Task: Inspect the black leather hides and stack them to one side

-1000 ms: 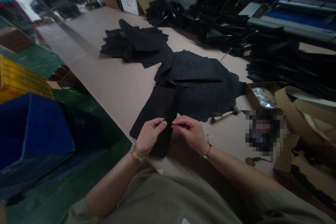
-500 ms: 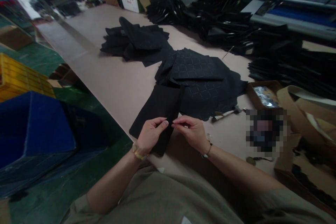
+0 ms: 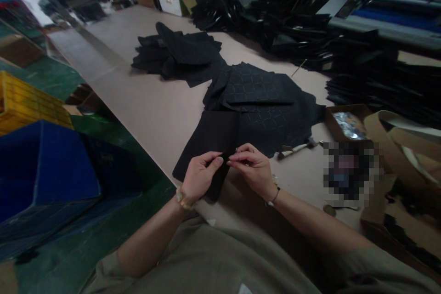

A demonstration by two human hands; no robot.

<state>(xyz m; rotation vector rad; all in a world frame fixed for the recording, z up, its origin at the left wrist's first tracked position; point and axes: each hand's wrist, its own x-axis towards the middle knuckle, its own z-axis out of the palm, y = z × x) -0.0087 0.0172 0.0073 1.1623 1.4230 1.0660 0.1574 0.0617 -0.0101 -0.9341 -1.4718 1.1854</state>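
Note:
My left hand (image 3: pixel 202 174) pinches the right edge of a black fabric piece (image 3: pixel 210 135) between thumb and fingers. The piece lies across the near table edge. Just to the right, my right hand (image 3: pixel 251 169) has its thumb and fingertips closed near the same edge; whatever they hold is too small to name. Beyond the hands lies a pile of black pieces with a grid pattern (image 3: pixel 255 85), touching the held piece. Farther back is another heap of plain black pieces (image 3: pixel 186 50).
A small tray with shiny metal parts (image 3: pixel 349 125), cardboard boxes (image 3: pixel 396 220) and a hammer-like tool (image 3: pixel 294 150) are on the right. Stacks of black material (image 3: pixel 292 36) line the far side. A blue bin (image 3: pixel 65 170) and yellow crate (image 3: pixel 31 101) stand left of the table (image 3: pixel 138 92).
The fingers of my right hand have shifted slightly up and spread a little at the fabric edge. The held piece has tilted and moved slightly right at its lower left corner.

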